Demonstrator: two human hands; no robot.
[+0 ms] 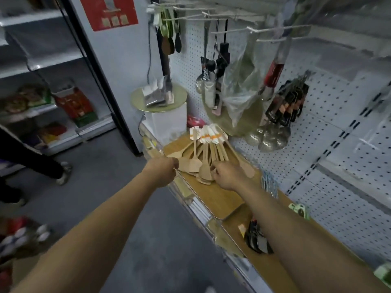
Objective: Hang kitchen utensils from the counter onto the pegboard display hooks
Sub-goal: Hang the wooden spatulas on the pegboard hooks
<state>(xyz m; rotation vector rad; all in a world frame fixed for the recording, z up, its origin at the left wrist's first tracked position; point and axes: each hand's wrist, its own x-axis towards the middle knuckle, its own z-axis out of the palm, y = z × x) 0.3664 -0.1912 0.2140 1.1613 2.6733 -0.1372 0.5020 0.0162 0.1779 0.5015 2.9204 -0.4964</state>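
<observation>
Step in hand, by my reading: the pick-up, with nothing from this batch yet lifted toward the hooks.

Wooden spatulas (204, 157) lie fanned in a heap on the tabletop (220, 197), blades toward the person, white card tags (211, 134) at the far ends against the pegboard (338, 115).

Right hand (227, 174) sits at the near edge of the heap, fingers curled down onto the spatula blades; whether it has actually closed round one I cannot tell, since the knuckles hide the fingertips.

Left hand (161, 169) is curled at the front rim of the tabletop, just beside the leftmost blade; it seems to pinch something thin, but blur hides what.

Hooks (228, 31) above carry ladles (268, 136), bagged items and dark utensils; some prongs look free.

Next move likely calls for separating one spatula from the tangle, turning the tagged end up, and threading the tag hole onto a free prong.
</observation>
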